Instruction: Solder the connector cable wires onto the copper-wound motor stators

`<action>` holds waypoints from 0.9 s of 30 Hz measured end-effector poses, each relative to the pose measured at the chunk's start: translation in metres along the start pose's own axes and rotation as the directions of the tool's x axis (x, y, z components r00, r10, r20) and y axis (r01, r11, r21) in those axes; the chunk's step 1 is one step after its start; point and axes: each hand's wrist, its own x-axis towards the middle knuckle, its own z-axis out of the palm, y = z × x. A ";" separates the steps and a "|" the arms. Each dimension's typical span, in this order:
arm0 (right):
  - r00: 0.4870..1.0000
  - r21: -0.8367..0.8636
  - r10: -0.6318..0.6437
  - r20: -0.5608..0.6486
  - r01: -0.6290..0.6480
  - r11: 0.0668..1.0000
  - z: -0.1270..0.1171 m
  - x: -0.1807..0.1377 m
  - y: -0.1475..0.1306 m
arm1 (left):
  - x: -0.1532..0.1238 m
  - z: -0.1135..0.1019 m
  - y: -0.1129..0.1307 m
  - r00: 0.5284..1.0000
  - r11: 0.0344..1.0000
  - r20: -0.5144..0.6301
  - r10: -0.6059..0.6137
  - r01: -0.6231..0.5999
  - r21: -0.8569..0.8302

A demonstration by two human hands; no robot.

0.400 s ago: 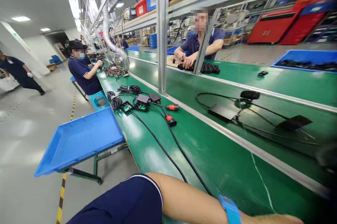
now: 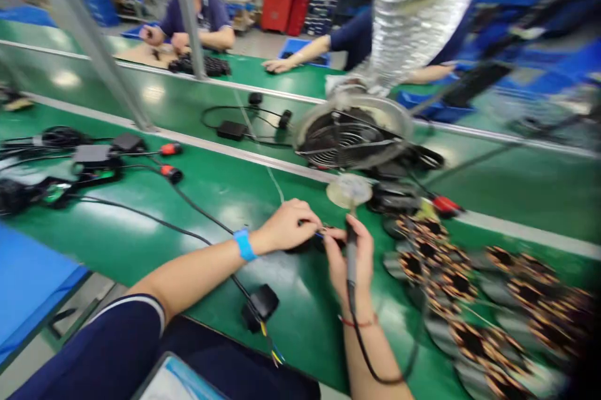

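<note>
My left hand (image 2: 292, 225) is closed over a small dark part (image 2: 300, 245) on the green bench, fingertips pinched near a bit of blue wire. Held in my right hand (image 2: 359, 259) is a soldering iron (image 2: 351, 253), its grey-and-black handle upright and its cord looping down past my wrist. The right thumb and fingertips also reach the dark part, meeting the left fingertips. Blur and fingers hide the details there. Just beyond the iron lies a pale round disc (image 2: 350, 190). Nearer me, a black plug block (image 2: 261, 307) rests with bare coloured wires (image 2: 273, 350).
Copper-wound motor cores (image 2: 460, 284) crowd the right side. A round fan grille (image 2: 347, 137) sits under a silver duct (image 2: 422, 12). Black cables and boxes (image 2: 91, 159) lie left, beside a blue tray (image 2: 32, 287). Co-workers sit across the bench.
My view has swung right and down. Both hands are now visible together at the dark part, with the soldering iron in the right; before, mainly my left forearm showed.
</note>
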 end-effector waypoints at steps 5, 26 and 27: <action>0.999 0.097 0.046 0.017 -0.047 0.994 -0.008 -0.004 0.003 | -0.004 -0.006 0.009 0.992 0.988 0.088 -0.087 0.097 -0.116; 0.992 0.012 -0.017 0.123 0.015 1.000 -0.008 -0.004 -0.001 | -0.010 -0.026 -0.010 0.892 0.973 0.428 -0.145 0.052 0.223; 0.991 0.003 -0.036 0.128 0.036 0.999 -0.008 -0.003 -0.001 | -0.011 -0.025 -0.015 0.895 0.969 0.411 -0.171 0.079 0.232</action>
